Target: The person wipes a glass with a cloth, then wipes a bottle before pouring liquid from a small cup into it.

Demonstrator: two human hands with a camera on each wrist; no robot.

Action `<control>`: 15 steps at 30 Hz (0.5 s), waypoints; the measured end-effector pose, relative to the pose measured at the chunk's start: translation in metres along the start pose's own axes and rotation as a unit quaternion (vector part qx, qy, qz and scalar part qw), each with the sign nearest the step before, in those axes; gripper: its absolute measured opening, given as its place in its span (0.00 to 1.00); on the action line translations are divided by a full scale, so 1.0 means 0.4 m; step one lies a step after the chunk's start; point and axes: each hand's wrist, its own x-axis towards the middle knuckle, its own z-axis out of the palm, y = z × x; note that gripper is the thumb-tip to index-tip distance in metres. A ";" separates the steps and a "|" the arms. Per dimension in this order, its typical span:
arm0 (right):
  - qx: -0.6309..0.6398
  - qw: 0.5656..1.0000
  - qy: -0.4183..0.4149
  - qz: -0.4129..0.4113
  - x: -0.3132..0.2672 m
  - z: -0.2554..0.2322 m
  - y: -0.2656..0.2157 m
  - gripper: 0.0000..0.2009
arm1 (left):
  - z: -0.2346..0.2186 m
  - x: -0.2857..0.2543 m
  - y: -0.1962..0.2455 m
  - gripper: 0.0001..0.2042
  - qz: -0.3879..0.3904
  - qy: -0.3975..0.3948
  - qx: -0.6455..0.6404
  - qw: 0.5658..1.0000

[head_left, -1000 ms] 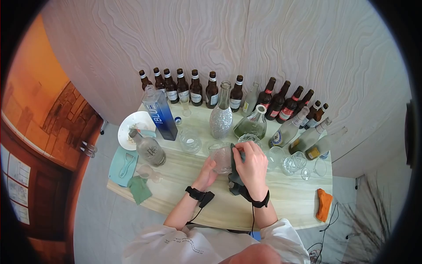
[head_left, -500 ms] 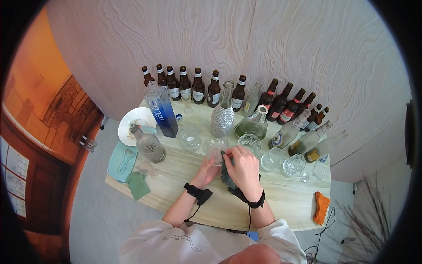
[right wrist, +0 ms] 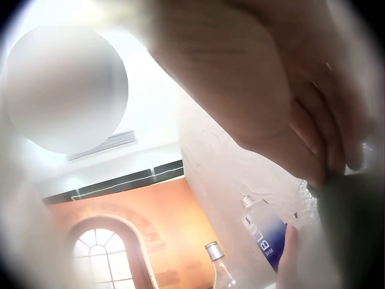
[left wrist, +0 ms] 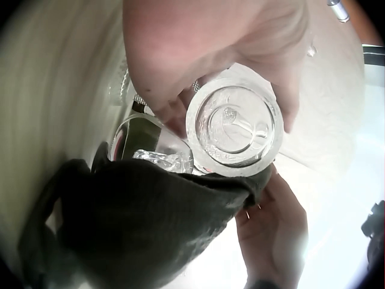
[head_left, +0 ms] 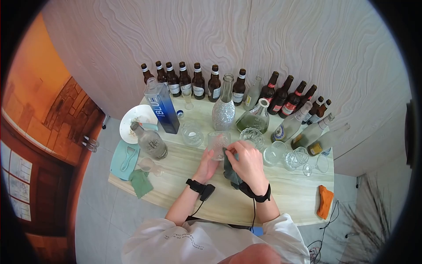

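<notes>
Left hand (head_left: 208, 167): fingers curled round glass (head_left: 218, 144). Right hand (head_left: 247, 163): fingers pinching dark cloth (head_left: 230, 170). Bottle marked "BLUE" (head_left: 163, 109): ten o'clock from glass.

Clear glossy glass tumbler (head_left: 218, 143); matt dark cloth (head_left: 231, 170).

Our left hand (head_left: 208, 168) grips a clear glass (head_left: 218, 144), and our right hand (head_left: 249, 165) pinches a dark cloth (head_left: 231, 171) at its side. From the glass, a silvery bottle (head_left: 223, 113) stands at twelve o'clock, a blue bottle (head_left: 165, 112) at ten, a pale-blue board (head_left: 118, 167) at nine and an orange cloth (head_left: 325, 202) at four.
</notes>
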 end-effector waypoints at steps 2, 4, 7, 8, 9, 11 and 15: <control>-0.020 1.000 0.009 -0.017 -0.007 0.019 -0.002 0.05 | -0.010 -0.002 -0.004 0.43 -0.015 0.015 -0.030 0.999; -0.037 0.999 0.027 -0.026 -0.005 0.026 -0.006 0.04 | -0.016 0.004 -0.004 0.40 -0.020 0.014 -0.047 0.999; -0.054 0.996 0.074 -0.023 0.005 0.027 -0.010 0.04 | -0.022 0.005 -0.006 0.43 -0.007 -0.015 -0.010 1.000; -0.058 0.994 0.093 -0.018 0.011 0.027 -0.007 0.04 | -0.016 0.000 -0.005 0.44 -0.006 -0.023 -0.012 1.000; -0.061 0.992 0.114 -0.014 0.017 0.024 -0.004 0.04 | -0.009 -0.004 -0.004 0.44 -0.005 -0.031 -0.013 0.999; -0.043 0.992 0.120 -0.004 0.025 0.015 -0.002 0.04 | 0.000 -0.003 -0.004 0.46 -0.010 -0.034 -0.010 0.999; -0.012 0.996 0.091 -0.002 0.016 0.005 -0.011 0.05 | 0.002 -0.013 -0.014 0.48 -0.025 -0.014 -0.028 0.999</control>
